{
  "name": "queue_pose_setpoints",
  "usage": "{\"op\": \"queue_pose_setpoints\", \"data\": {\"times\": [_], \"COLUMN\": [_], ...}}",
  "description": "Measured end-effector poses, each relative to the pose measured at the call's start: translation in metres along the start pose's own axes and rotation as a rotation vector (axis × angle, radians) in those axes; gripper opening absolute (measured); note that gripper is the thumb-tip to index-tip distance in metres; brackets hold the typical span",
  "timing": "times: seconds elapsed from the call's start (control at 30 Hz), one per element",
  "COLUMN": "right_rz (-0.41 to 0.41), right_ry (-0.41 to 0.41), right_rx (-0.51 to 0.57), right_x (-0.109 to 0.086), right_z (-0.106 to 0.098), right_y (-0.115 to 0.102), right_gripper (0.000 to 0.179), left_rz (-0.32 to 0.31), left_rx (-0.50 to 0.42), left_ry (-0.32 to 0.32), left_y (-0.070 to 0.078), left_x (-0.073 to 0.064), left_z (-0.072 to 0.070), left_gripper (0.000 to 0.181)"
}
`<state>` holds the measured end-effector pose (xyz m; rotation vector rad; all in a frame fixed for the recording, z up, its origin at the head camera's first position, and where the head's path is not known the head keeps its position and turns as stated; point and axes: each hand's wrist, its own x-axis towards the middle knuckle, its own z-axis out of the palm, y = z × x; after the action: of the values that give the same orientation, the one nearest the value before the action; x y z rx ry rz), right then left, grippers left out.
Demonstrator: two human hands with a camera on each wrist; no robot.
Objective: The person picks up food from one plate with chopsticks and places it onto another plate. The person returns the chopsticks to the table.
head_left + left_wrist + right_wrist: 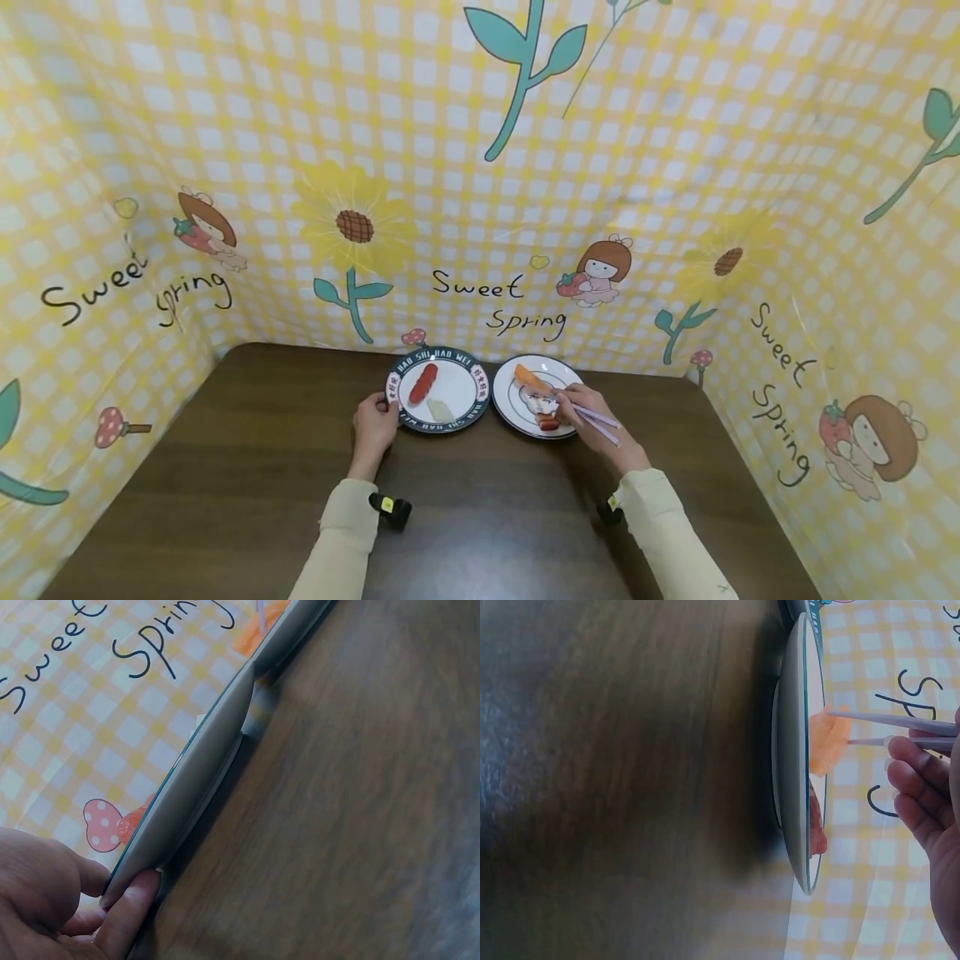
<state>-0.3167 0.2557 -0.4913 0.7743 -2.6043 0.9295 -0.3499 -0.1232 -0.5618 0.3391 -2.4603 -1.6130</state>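
Observation:
My left hand (375, 429) grips the near-left rim of a green-bordered plate (459, 382); in the left wrist view, thumb and fingers (133, 904) pinch its edge. On that plate lie a red sausage-like piece (423, 383) and a small pale piece (440, 409). My right hand (597, 401) holds pale purple chopsticks (892, 718) above a white plate (510, 410) with a thin dark rim line. Their tips touch an orange piece of food (829, 742) at that plate. A reddish-brown piece (549, 423) lies near the plate's front edge.
Both plates stand side by side near the back edge of a dark wooden table (480, 517). A yellow checked cloth (420, 108) with printed flowers and lettering hangs behind and at both sides. Each wrist carries a small black camera (395, 512).

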Motion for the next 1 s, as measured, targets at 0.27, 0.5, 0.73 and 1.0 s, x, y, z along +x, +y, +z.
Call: {"op": "queue_pose_setpoints", "data": {"times": [0.27, 0.5, 0.73, 1.0], "right_rz": [0.018, -0.032, -0.074, 0.058], "right_ry": [-0.004, -0.079, -0.034, -0.029], "right_rx": [-0.059, -0.138, -0.206, -0.079], "right_x": [-0.001, 0.010, 0.020, 0.018], "right_z": [0.008, 0.010, 0.011, 0.008], "right_y": [0.007, 0.005, 0.002, 0.008], "right_gripper": [0.019, 0.022, 0.030, 0.034], "left_rz": [0.009, -0.006, 0.003, 0.006], "left_rx": [0.000, 0.002, 0.007, 0.018], "left_ry": [0.014, 0.006, 0.010, 0.020], "left_y": [0.000, 0.000, -0.001, -0.002], "left_x": [-0.002, -0.002, -0.001, -0.001], "left_z": [0.000, -0.001, 0.000, 0.000], "left_gripper": [0.036, 0.038, 0.038, 0.038]}}
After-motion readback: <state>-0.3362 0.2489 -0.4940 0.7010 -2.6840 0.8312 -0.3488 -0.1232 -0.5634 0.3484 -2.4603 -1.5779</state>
